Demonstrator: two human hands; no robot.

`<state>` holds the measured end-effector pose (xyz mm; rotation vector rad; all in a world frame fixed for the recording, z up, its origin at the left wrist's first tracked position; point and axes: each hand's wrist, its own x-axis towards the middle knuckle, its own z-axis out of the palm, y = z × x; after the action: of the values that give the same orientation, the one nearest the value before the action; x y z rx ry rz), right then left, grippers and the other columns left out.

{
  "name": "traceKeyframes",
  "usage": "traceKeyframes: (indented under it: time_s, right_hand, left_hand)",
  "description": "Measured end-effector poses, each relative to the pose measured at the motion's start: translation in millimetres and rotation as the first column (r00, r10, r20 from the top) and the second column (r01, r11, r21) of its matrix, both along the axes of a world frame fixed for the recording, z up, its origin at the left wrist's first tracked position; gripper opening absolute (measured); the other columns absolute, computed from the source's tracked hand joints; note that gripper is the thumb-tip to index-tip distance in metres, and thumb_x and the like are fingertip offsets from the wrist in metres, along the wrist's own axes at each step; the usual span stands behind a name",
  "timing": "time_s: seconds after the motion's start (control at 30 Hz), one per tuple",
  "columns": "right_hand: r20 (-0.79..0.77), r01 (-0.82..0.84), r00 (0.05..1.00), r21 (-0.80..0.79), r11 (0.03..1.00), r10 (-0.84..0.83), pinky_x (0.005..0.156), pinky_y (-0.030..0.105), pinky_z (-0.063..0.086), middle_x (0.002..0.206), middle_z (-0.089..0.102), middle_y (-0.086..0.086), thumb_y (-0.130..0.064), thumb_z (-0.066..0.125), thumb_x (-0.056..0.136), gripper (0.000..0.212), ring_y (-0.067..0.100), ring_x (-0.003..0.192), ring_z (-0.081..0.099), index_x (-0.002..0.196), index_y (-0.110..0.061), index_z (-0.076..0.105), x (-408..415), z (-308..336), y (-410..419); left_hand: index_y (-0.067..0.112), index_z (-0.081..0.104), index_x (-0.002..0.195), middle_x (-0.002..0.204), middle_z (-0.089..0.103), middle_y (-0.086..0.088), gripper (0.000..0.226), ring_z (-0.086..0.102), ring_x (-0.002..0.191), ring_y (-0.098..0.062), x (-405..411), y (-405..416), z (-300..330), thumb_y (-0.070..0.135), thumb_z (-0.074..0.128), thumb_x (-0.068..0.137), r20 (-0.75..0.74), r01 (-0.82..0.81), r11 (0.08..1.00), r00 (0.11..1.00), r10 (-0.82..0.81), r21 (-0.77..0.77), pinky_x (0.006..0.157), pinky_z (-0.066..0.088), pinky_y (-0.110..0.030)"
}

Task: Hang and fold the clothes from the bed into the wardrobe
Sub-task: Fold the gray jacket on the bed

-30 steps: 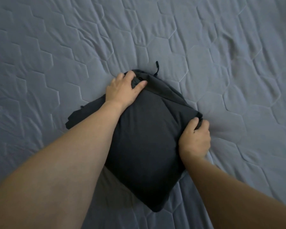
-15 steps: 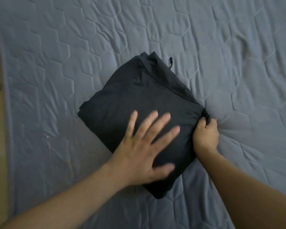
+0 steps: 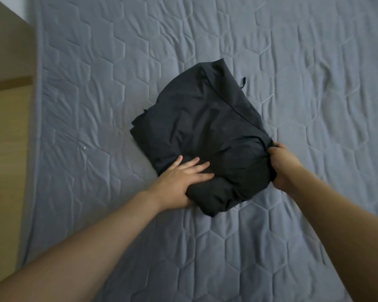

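Dark folded garment (image 3: 205, 127) on bed (image 3: 292, 62); left hand (image 3: 179, 179), right hand (image 3: 280, 164) grip edges

Grey quilt (image 3: 227, 40), stitched in a hexagon pattern, creased throughout, covering most of the view. Wooden floor (image 3: 7, 149) along the left edge; darker band across it. Pale wall strip at upper left.

You have one dark garment (image 3: 205, 127) folded into a rough square bundle, lying flat on the grey quilted bed (image 3: 96, 83), turned like a diamond with one corner toward you. Its fabric is charcoal, creased and puffed at the near edge. A folded band runs along its far right side, with a small cord end poking out.
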<state>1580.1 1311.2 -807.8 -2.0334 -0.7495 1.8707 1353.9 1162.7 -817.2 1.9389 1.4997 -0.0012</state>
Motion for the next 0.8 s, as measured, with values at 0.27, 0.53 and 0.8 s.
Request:
traceKeyframes:
  time_s: [0.27, 0.53, 0.8]
  right_hand:
    - [-0.223, 0.161, 0.972, 0.409, 0.898, -0.072, 0.072, 0.028, 0.05, 0.109, 0.06, -0.002, -0.044, 0.042, 0.095, 0.037, 0.011, 0.089, 0.061, 0.114, -0.018, 0.06, 1.2, 64.5, -14.0]
    - [0.433, -0.87, 0.48, 0.343, 0.353, 0.763, 0.089, 0.027, 0.048, 0.125, 0.055, -0.008, -0.072, 0.066, 0.067, 0.086, 0.014, 0.108, 0.055, 0.133, -0.023, 0.041, -85.8, 52.9, -3.5]
    - [0.634, -0.938, 0.331, 0.302, 0.171, 0.699, 0.098, 0.035, 0.034, 0.127, 0.043, -0.004, -0.063, 0.059, 0.08, 0.053, 0.026, 0.122, 0.043, 0.124, -0.032, 0.055, -148.1, 27.5, 29.7]
  left_hand:
    - [0.008, 0.069, 0.114, 0.12, 0.067, -0.014, 0.064, 0.065, 0.109, -0.026, -43.6, -33.8, 52.8, 0.014, 0.091, 0.055, 0.294, -0.232, 0.295, 0.039, 0.955, -0.927, 0.086, 0.055, -0.034]
    - [0.006, 0.059, 0.128, 0.123, 0.065, -0.016, 0.053, 0.065, 0.11, -0.033, -38.4, -68.0, 27.2, 0.026, 0.068, 0.08, 0.102, -0.27, -0.064, -0.558, 0.824, -0.961, 0.092, 0.051, -0.046]
    - [0.032, 0.039, 0.132, 0.136, 0.044, 0.004, 0.114, 0.052, 0.12, -0.02, -51.3, -31.8, 38.4, 0.076, 0.081, 0.035, 0.224, -0.936, -0.117, -0.199, 0.954, -0.331, 0.098, 0.049, -0.045]
